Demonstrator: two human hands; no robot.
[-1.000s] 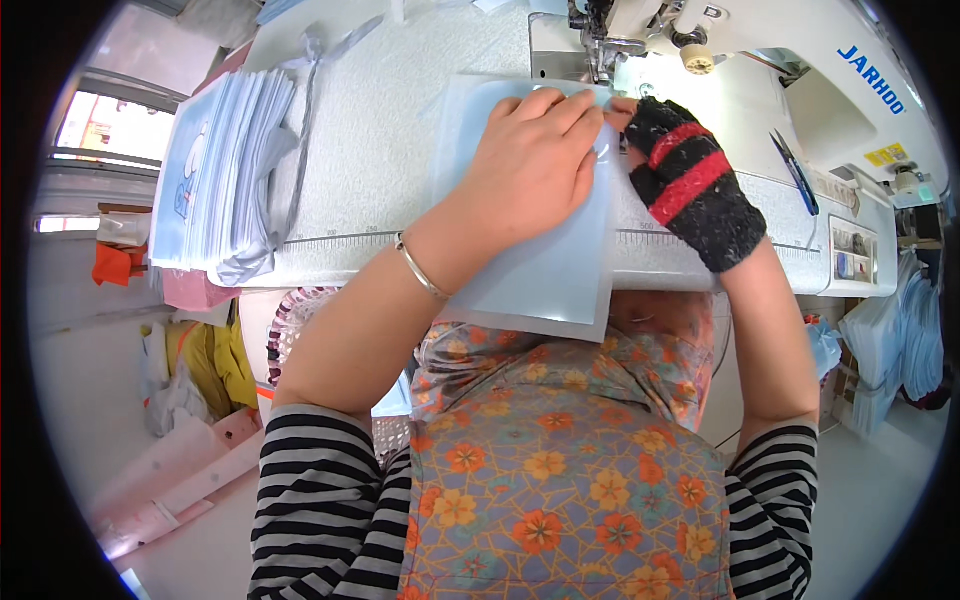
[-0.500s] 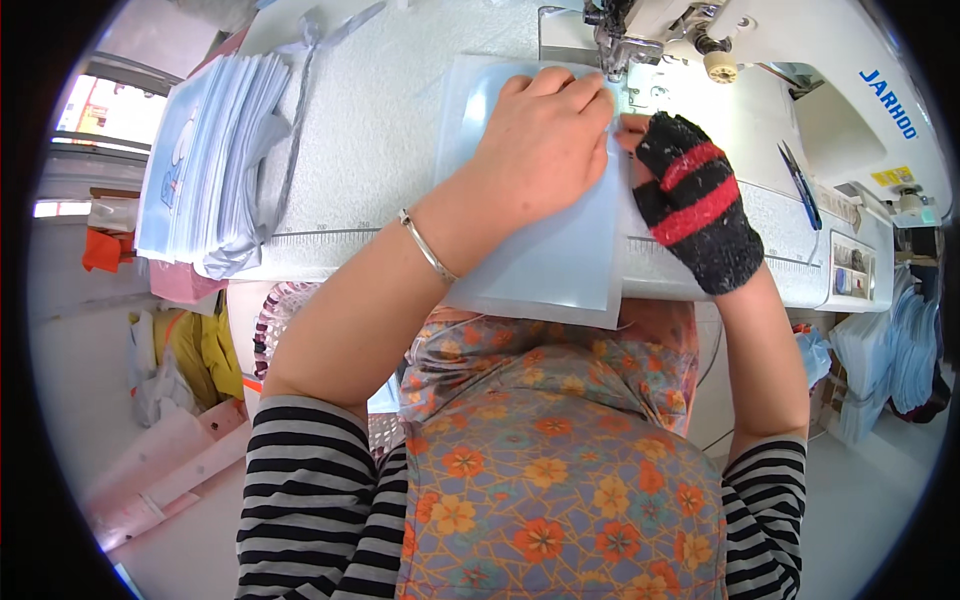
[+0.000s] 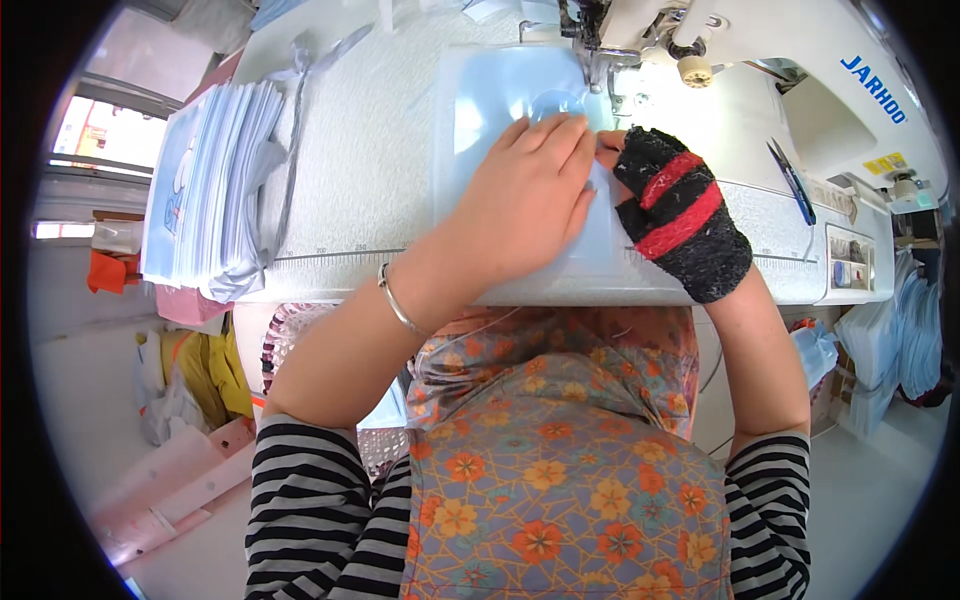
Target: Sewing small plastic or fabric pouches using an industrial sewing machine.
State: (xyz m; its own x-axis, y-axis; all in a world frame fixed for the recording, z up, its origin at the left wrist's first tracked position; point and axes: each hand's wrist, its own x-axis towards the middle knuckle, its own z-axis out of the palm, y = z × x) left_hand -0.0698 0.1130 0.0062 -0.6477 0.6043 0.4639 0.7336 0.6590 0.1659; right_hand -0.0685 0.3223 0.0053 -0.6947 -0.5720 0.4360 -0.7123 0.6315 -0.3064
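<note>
Left of the sewing machine, the pale blue sheet, its middle hidden, is pressed by the flattened left hand. Whether its edge is pinched by the gloved right hand cannot be told; farther left, tabletop is exposed.

Had a sheet on the desk under the left hand, with the right hand at its right edge and the presser foot of the sewing machine near its far right corner. Had a stack at left, a ribbon between stack and sheet, snips at right, and a basket below the desk's front edge.
</note>
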